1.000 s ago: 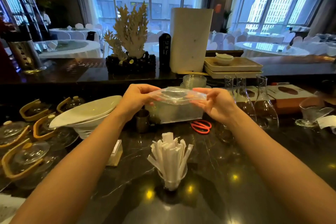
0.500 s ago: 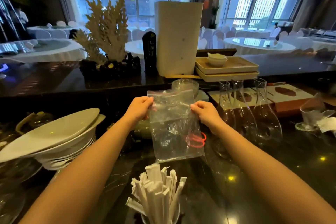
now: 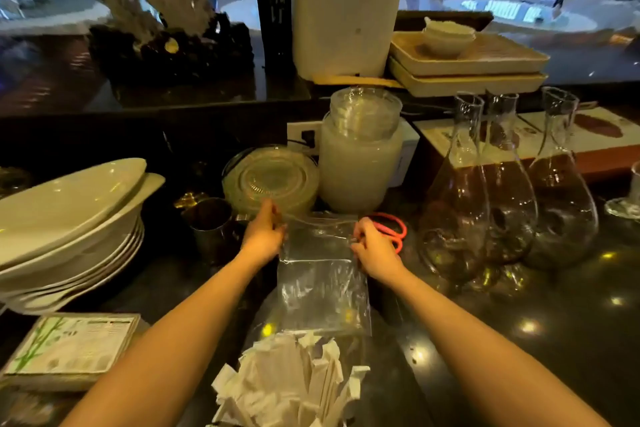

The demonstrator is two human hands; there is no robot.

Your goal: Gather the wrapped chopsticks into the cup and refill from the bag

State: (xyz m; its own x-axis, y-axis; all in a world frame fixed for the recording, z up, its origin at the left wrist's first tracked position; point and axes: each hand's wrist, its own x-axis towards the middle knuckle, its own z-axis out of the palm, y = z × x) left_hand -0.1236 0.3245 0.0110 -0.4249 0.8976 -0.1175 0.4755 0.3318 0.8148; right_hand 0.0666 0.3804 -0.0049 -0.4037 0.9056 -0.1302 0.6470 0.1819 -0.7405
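At the far left, a stack of white oval ceramic dishes (image 3: 69, 218) sits on the dark polished stone counter (image 3: 519, 340), with a flat printed box bearing a green bamboo motif (image 3: 69, 348) nearer the person. To the right of the dishes stands a small dark metal cup (image 3: 207, 222), and beyond it a stack of clear glass plates (image 3: 270, 180).

The left hand (image 3: 265, 234) pinches the upper left edge of the clear, empty-looking plastic bag (image 3: 322, 274). The right hand (image 3: 372, 250) pinches the upper right edge. Gripping both top corners holds the film taut and flat, probably to lay the bag down on the counter or to fold it once emptied; which of the two cannot be determined.

The white paper-wrapped chopsticks (image 3: 294, 381) stand bunched upright at the near centre, just below the bag's lower edge. Their cup is hidden under the wrappers.

Red-handled scissors (image 3: 391, 229) lie just right of the right hand, well placed for opening bags. Further right, three clear glass carafes (image 3: 512, 201) stand together.
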